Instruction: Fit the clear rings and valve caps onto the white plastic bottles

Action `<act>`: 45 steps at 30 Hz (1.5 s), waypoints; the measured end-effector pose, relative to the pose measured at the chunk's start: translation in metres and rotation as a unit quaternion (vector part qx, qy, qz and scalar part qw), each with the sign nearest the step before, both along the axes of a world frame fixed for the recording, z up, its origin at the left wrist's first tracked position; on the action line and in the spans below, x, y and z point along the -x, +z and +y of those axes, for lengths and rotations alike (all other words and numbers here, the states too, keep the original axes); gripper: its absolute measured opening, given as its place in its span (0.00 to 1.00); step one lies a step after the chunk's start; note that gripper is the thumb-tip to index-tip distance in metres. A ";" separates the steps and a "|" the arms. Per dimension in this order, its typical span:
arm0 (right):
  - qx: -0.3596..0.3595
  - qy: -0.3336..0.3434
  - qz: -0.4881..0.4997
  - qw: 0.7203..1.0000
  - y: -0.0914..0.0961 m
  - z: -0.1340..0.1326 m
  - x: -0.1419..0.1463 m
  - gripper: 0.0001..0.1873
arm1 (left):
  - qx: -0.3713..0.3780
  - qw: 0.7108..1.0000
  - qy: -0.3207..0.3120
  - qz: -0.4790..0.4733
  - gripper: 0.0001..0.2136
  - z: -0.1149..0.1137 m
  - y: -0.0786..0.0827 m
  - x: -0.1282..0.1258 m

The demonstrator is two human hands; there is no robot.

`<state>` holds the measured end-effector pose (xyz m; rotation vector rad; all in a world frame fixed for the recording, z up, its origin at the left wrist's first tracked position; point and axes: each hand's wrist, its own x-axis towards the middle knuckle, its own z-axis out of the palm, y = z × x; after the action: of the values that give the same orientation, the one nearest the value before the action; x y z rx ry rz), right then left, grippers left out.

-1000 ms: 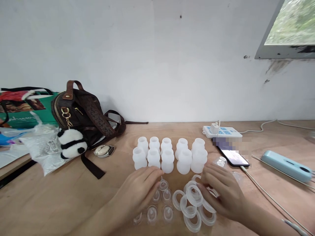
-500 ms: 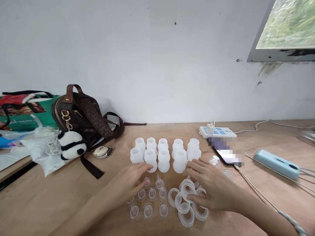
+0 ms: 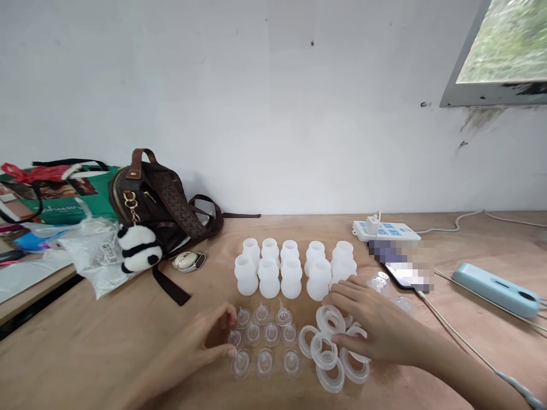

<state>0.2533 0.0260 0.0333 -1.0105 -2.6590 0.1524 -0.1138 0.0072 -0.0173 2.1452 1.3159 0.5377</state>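
Observation:
My left hand (image 3: 209, 337) is at the left edge of a group of clear bottle nipples (image 3: 272, 334), thumb and fingers apart around the leftmost one. Whether it touches that nipple I cannot tell. My right hand (image 3: 363, 316) rests over a loose pile of translucent screw rings (image 3: 330, 378), fingers spread and thumb by one ring, which hides part of the pile. Behind both hands, small white bottles (image 3: 269, 279) with open tops stand upright in two rows.
A brown backpack (image 3: 164, 199) with a panda plush (image 3: 143, 250) and a cream mouse-shaped item (image 3: 188, 261) are at left. To the right are a power strip (image 3: 397, 232), a phone (image 3: 404, 276) on a cable, a light-blue device (image 3: 491, 288) and clear domed caps (image 3: 380, 282).
My left hand has drawn back left and down from the front bottles to the nipples' left edge. My right hand stays over the rings. The view has shifted slightly left.

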 end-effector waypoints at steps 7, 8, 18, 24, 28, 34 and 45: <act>-0.078 0.026 0.112 0.990 0.003 -0.001 0.000 0.09 | -0.003 0.999 -0.008 -0.047 0.11 -0.004 -0.007 0.002; -0.088 0.030 0.117 0.989 0.005 -0.001 0.000 0.10 | -0.004 0.998 0.004 -0.060 0.10 -0.003 -0.003 0.003; -0.160 0.041 0.129 0.978 0.059 -0.003 0.016 0.13 | 0.104 0.960 -0.026 -0.260 0.08 0.016 0.083 -0.072; -0.182 0.035 0.142 0.972 0.066 -0.009 0.019 0.13 | 0.117 0.915 -0.038 -0.385 0.13 0.030 0.083 -0.126; -0.164 0.033 0.125 0.978 0.060 -0.005 0.020 0.10 | 0.112 0.898 -0.047 -0.422 0.14 0.028 0.077 -0.139; -0.140 0.032 0.129 0.981 0.057 0.002 0.026 0.10 | 0.150 0.867 -0.074 -0.468 0.17 0.024 0.074 -0.140; -0.130 0.030 0.102 0.986 0.055 0.008 0.023 0.23 | 0.172 0.840 -0.099 -0.505 0.15 0.027 0.070 -0.141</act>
<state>0.2298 0.0339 0.0885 -0.7870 -2.4443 -0.0739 0.0270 0.0341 0.0530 1.3038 0.5158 1.0501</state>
